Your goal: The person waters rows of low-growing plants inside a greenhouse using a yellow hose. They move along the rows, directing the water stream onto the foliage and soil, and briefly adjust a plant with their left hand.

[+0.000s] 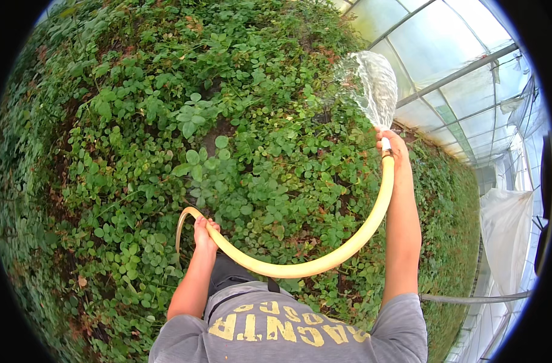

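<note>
A thick yellow hose [303, 269] hangs in a wide curve between my two hands. My right hand [395, 141] is closed around its end, at the white nozzle piece [385, 144]; the fingers partly hide it. Water [379, 86] fans out from this end and falls towards the leafy plants. Lower down on the left, my left hand [206, 230] grips the hose farther back. Past that hand the hose bends over and drops among the leaves, where its lower part is hidden.
Dense low green plants [258, 172] surround me, with patches of brown soil between them. On the right stands a greenhouse wall of translucent sheeting [444, 36] on metal bars. A loose white sheet [505, 231] hangs there, and a grey pipe [475, 299] runs near my right elbow.
</note>
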A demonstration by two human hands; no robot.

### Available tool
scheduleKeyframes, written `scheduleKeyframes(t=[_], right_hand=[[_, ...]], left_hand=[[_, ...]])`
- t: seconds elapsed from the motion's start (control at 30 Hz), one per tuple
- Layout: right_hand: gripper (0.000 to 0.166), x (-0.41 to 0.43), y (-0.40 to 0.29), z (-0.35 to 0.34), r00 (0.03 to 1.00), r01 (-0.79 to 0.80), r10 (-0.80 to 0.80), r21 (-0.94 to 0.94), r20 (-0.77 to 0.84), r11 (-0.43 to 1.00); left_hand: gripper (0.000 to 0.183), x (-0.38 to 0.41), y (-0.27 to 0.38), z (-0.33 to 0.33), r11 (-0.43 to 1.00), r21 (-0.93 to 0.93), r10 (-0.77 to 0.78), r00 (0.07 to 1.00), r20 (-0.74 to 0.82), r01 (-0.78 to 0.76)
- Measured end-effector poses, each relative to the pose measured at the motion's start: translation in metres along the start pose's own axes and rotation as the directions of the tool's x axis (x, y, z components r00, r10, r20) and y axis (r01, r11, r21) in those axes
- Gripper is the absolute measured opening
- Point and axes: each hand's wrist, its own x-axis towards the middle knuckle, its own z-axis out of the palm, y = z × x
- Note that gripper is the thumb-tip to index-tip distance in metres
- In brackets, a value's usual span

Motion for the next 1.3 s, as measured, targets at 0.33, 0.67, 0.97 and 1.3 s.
scheduleKeyframes(t=[0.33,0.67,0.97,1.3], right_hand=[[0.022,0.002,0.001,-0.016,0.998,0.061,-0.062,-0.065,-0.012,0.996],[0.020,-0.018,-0.001,0.001,0.998,0.042,-0.045,-0.062,-0.054,0.997],[0.014,-0.016,0.092,-0.066,0.945,-0.252,0.272,0.123,-0.183,0.960],[0.011,-0.044,0.091,-0.058,0.982,-0.087,0.118,0.195,-0.151,0.977]], left_hand=[[0.010,0.000,0.006,-0.005,0.999,0.039,0.017,1.000,0.008,-0.017],[0.011,0.004,-0.002,-0.010,0.997,0.057,-0.049,0.999,-0.011,0.050],[0.016,0.013,0.001,-0.010,0.992,0.059,-0.115,0.993,-0.008,0.116],[0.012,0.013,0.006,-0.009,0.980,0.110,-0.167,0.986,0.013,0.164]])
